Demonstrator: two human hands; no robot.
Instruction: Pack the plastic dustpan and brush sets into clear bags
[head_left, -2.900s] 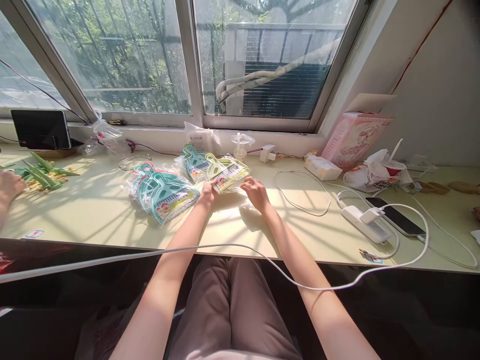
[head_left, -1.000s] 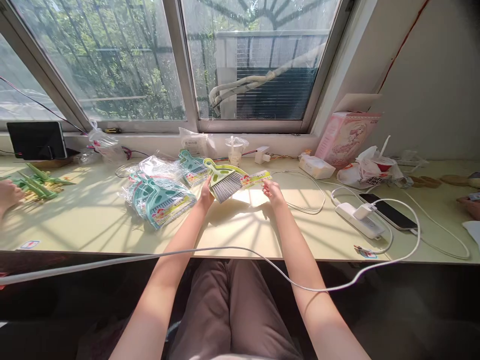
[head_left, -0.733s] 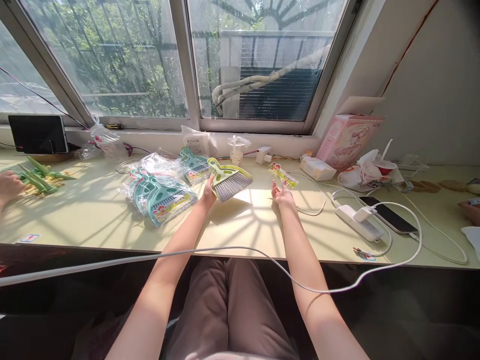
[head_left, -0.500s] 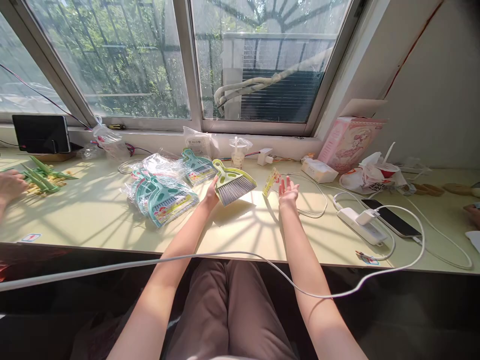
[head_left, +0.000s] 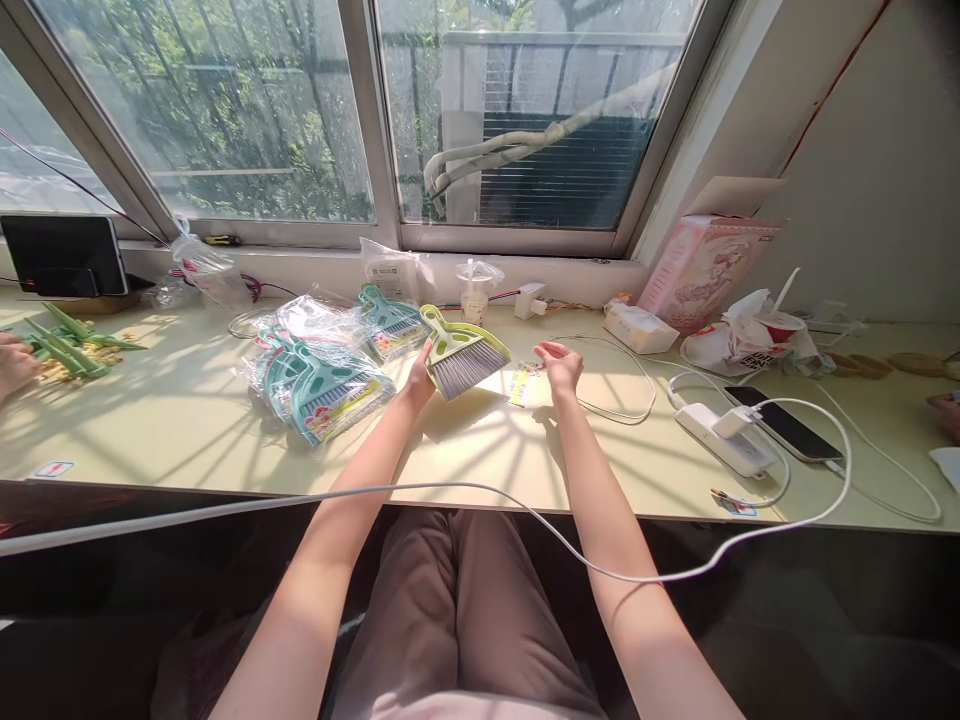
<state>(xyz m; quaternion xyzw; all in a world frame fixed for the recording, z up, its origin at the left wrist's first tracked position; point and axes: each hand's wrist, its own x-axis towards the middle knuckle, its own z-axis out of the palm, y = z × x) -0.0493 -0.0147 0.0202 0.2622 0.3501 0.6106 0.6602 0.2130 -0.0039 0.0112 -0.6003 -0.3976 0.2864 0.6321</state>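
Note:
My left hand [head_left: 421, 377] is closed around the side of a small yellow-green dustpan [head_left: 448, 338] near its handle. A brush with grey bristles [head_left: 470, 371] is nested against the pan, bristles facing me. My right hand [head_left: 562, 369] is loosely curled, its fingers bent toward the left with nothing visible in them. Just left of it, a yellow printed card [head_left: 526, 384] appears to lie on the table, close to my fingers. Left of my left hand lie several teal dustpan-and-brush sets [head_left: 330, 390] in clear plastic wrap, and another teal set [head_left: 391, 325] lies behind them.
A white cable crosses in front of my forearms to a power strip [head_left: 721, 438] beside a phone [head_left: 784, 424]. A lidded plastic cup [head_left: 475, 297], tissue pack [head_left: 639, 327] and pink box [head_left: 712, 270] stand farther back. Another person's hand [head_left: 16, 365] is by green leaf-like pieces [head_left: 71, 350].
My right hand has turned, its spread fingers now curled in. The card has dropped from tilted to flatter, slightly left and lower. My left hand still holds the dustpan and brush.

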